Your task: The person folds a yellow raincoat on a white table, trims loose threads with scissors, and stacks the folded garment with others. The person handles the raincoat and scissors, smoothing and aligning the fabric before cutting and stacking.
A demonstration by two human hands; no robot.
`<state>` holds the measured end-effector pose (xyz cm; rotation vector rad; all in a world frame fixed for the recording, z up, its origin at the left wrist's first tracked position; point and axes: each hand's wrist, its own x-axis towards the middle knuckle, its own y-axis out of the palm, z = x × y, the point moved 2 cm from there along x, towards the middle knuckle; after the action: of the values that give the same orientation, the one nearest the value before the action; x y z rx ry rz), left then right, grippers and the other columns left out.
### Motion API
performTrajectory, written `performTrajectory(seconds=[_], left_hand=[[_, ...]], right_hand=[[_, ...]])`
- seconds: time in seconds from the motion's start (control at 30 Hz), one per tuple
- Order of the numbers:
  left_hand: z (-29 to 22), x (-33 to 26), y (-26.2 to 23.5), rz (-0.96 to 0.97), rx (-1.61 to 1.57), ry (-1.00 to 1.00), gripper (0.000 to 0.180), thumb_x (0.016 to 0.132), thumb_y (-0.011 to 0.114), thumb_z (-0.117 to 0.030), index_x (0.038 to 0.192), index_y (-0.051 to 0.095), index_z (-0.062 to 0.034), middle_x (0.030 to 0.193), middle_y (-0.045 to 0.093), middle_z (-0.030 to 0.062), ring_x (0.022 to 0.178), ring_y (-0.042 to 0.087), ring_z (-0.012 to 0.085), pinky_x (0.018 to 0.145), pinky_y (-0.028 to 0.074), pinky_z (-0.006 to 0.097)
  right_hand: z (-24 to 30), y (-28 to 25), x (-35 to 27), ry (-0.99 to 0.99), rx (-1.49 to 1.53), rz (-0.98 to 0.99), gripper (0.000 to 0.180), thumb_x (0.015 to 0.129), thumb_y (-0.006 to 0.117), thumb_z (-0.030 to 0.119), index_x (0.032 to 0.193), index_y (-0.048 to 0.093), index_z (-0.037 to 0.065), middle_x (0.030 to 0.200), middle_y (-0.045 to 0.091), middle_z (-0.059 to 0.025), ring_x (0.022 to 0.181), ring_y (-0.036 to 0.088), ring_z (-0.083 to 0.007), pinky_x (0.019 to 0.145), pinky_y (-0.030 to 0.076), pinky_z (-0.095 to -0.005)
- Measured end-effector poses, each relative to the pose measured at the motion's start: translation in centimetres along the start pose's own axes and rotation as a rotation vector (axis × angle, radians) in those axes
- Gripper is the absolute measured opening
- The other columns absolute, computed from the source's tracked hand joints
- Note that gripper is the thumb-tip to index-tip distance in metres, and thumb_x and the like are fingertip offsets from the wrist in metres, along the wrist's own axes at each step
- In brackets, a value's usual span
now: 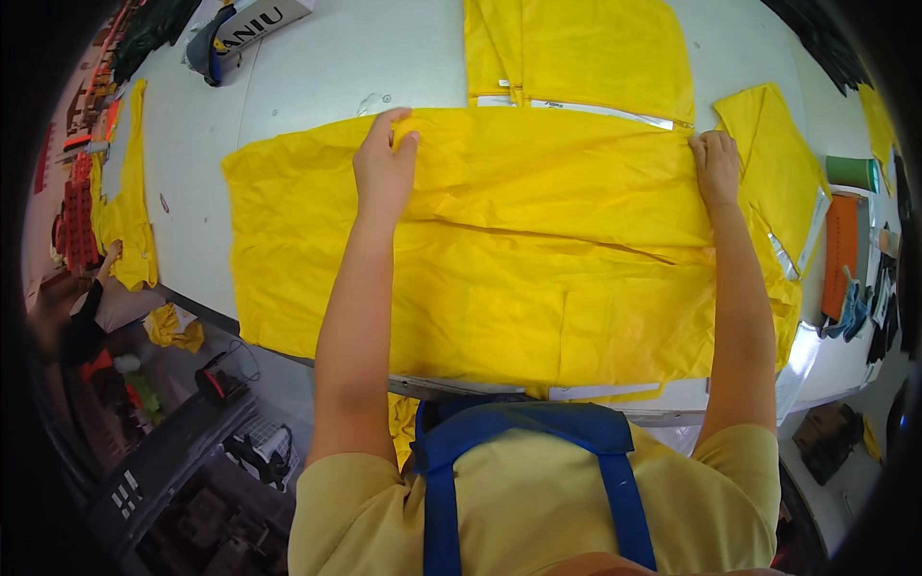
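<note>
A large yellow garment [461, 278] of thin, creased fabric lies spread across the white table, with a long fold running sideways through its middle. At its far edge, left of centre, my left hand [384, 168] has its fingers curled over the fabric, the thumb a little apart from them. My right hand [716, 165] is closed at the far right corner of the same garment, fingertips bent down onto the cloth. Just beyond that edge lies a folded yellow piece [595, 58] with a pale strip along its near side. Another folded yellow piece [773, 163] sits right of my right hand.
A white box [264, 21] and a dark blue tool-like object [206, 48] stand at the far left of the table [298, 82]. A green roll [850, 173] and an orange box [840, 254] are at the right. Another person's hand [115, 250] touches yellow cloth [130, 216] at far left.
</note>
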<state>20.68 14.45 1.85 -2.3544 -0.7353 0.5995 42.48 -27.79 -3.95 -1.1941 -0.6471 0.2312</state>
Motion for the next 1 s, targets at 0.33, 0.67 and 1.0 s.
performTrajectory(seconds=[0.33, 0.67, 1.0], left_hand=[[0.3, 6.5, 0.6, 0.139, 0.883, 0.331, 0.046, 0.071, 0.073, -0.021, 0.113, 0.057, -0.0181, 0.108, 0.062, 0.0051, 0.105, 0.055, 0.0275, 0.088, 0.041, 0.045], [-1.6, -3.4, -8.1, 0.008, 0.688, 0.841, 0.010, 0.072, 0.057, -0.006, 0.081, 0.055, -0.0110, 0.079, 0.053, 0.0104, 0.073, 0.055, 0.0330, 0.059, 0.044, 0.043], [9.9, -23.6, -5.9, 0.582, 0.574, 0.445, 0.020, 0.070, 0.066, -0.018, 0.087, 0.057, -0.0117, 0.086, 0.059, 0.0108, 0.077, 0.057, 0.0325, 0.071, 0.044, 0.043]], right_hand=[[-0.2, -3.7, 3.7, 0.099, 0.152, 0.626, 0.025, 0.081, 0.060, 0.008, 0.105, 0.058, 0.002, 0.105, 0.060, -0.0147, 0.103, 0.055, -0.0322, 0.087, 0.045, -0.0379], [4.1, -17.1, -5.8, -0.025, -0.022, 0.080, 0.016, 0.072, 0.053, -0.005, 0.087, 0.051, 0.000, 0.087, 0.053, -0.0173, 0.084, 0.052, -0.0354, 0.071, 0.043, -0.0375], [8.4, -18.2, -26.9, -0.108, -0.121, 0.281, 0.026, 0.058, 0.065, 0.007, 0.083, 0.056, 0.010, 0.087, 0.053, -0.0071, 0.090, 0.052, -0.0292, 0.082, 0.039, -0.0417]])
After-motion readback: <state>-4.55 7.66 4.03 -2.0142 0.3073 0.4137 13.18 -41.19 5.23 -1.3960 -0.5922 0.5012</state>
